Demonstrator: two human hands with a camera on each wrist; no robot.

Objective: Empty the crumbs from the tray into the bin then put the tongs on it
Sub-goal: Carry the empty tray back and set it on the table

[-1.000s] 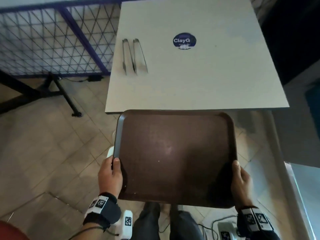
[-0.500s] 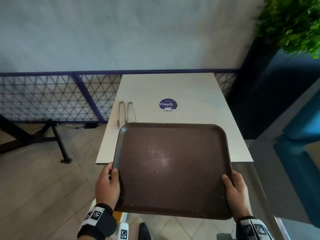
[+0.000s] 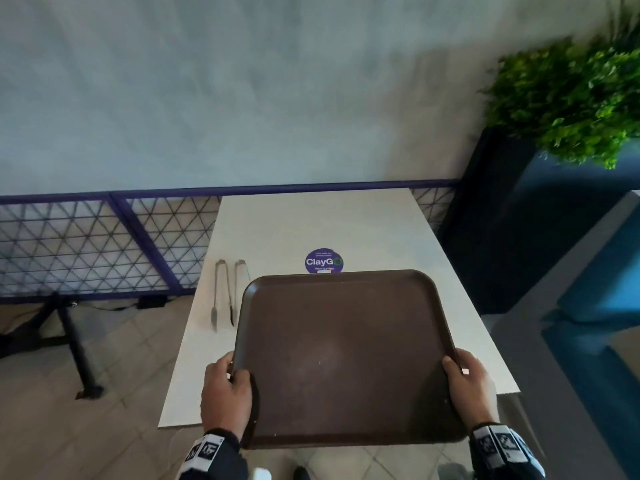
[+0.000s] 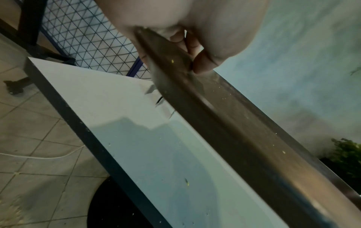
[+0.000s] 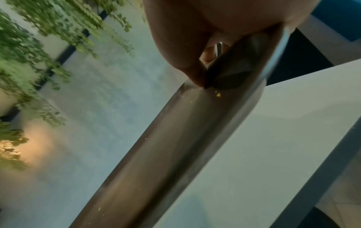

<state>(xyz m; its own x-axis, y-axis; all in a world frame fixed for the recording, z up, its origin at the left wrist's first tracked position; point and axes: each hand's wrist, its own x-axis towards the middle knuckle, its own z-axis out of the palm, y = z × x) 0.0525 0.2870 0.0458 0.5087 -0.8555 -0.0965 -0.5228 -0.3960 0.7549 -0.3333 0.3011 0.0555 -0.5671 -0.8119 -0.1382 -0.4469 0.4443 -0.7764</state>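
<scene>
A dark brown tray (image 3: pixel 346 355) is held level above the near half of the white table (image 3: pixel 311 223). My left hand (image 3: pixel 227 386) grips its left rim, thumb on top and fingers underneath. On the right rim my right hand (image 3: pixel 465 382) holds on the same way. The wrist views show the tray's edge (image 4: pixel 224 120) (image 5: pixel 175 138) with a few yellow crumbs stuck to it. The metal tongs (image 3: pixel 227 292) lie on the table just left of the tray's far left corner. No bin is in view.
A round purple sticker (image 3: pixel 323 261) sits mid-table, partly behind the tray. A purple mesh railing (image 3: pixel 104 244) runs behind and left of the table. A dark planter (image 3: pixel 485 220) with a green plant (image 3: pixel 571 102) stands at the right. Tiled floor lies to the left.
The tray has moved forward from in front of the table to over its near half. The view has lifted towards the wall. Both hands keep their hold.
</scene>
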